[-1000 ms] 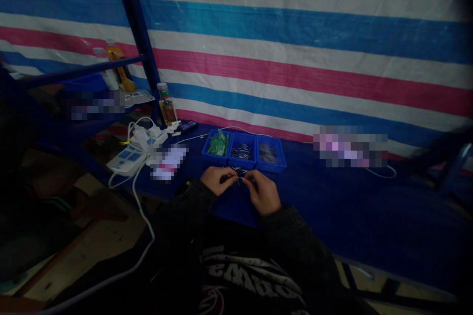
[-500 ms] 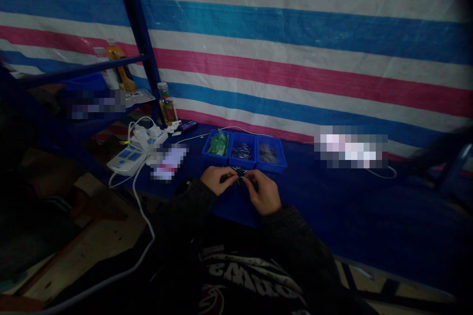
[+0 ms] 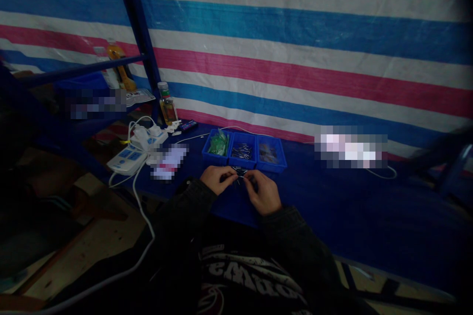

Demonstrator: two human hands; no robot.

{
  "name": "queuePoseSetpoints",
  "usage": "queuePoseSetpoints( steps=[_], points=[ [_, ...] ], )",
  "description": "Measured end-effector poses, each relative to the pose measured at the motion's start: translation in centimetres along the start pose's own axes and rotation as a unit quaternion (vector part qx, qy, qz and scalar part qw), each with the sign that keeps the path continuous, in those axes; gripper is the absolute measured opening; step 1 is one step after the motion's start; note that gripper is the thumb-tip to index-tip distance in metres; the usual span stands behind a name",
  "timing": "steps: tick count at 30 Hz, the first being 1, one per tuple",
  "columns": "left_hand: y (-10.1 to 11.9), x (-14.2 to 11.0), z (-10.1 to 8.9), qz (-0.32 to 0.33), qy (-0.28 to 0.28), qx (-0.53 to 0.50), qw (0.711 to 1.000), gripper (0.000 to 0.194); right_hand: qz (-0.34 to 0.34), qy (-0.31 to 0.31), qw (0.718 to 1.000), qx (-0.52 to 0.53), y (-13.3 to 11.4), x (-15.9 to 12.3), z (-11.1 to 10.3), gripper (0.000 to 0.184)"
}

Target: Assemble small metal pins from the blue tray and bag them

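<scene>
Two grips are opposing: at 9 o'clock, the left hand [image 3: 217, 180] is pinching a slim part [image 3: 240, 176], its long axis apparently running 9-to-3 o'clock; at 3 o'clock, the right hand [image 3: 264, 193], equally near, is pinching it.

Capped bottle [image 3: 168, 108] near white power strip [image 3: 129, 154]

Thin piece [image 3: 240, 176] between both hands [image 3: 217, 180] [image 3: 264, 193]

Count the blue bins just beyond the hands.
3: left bin with green pieces, middle bin with metallic pieces, right bin with brownish pieces. None seems hidden.
</scene>
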State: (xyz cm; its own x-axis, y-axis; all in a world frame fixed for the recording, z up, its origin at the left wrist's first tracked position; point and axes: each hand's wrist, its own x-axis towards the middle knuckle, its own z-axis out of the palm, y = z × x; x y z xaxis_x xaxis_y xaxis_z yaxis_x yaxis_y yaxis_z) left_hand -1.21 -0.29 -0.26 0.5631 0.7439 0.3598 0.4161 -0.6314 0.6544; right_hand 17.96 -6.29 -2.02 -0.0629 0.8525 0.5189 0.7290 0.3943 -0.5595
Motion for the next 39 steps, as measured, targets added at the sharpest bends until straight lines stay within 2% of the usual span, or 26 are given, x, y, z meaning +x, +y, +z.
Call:
queuePoseSetpoints(
  steps=[32, 39],
  points=[
    [0.19, 0.08, -0.27, 0.005, -0.018, 0.009, 1.000, 0.020, -0.006, -0.004, 1.000, -0.029, 0.03, -0.01, 0.26, 0.011],
    [-0.06, -0.03, 0.03, 0.000, 0.000, 0.003, 1.000, 0.020, -0.016, 0.000, 0.999, -0.029, -0.03, -0.03, 0.17, 0.015]
  ],
)
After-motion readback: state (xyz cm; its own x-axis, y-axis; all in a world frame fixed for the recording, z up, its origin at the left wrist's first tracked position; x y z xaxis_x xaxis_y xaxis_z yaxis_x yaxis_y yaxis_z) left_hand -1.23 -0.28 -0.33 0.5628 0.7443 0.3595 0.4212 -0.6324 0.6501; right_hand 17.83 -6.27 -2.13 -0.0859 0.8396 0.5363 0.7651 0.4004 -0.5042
